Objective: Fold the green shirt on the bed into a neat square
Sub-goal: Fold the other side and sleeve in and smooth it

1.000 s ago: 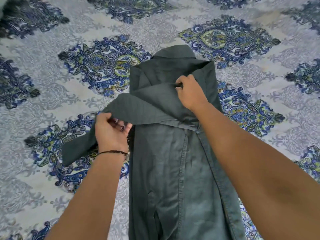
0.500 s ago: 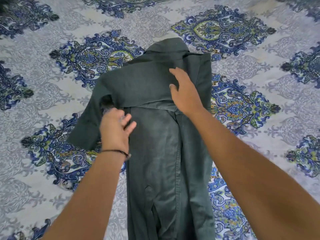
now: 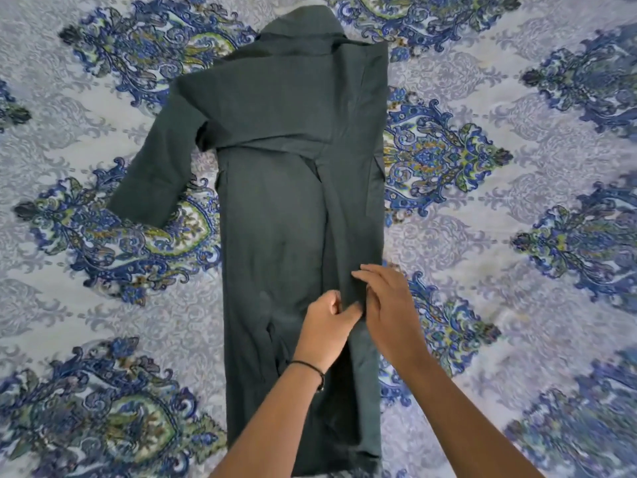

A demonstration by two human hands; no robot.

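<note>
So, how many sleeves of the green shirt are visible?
1. The dark green fabric sleeve lies across the shirt, its end on the blue patterned bedsheet at left. The other may be hidden under folds.

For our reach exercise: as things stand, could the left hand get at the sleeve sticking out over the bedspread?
Probably yes: the sleeve lies flat and uncovered on the bedspread, and nothing lies between it and the left hand.

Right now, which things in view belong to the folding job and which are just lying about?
Job: green shirt, one sleeve spread out; left hand, pinching its fold; right hand, touching that fold.
Lying about: patterned bedsheet underneath; black wristband on the left wrist.
</note>
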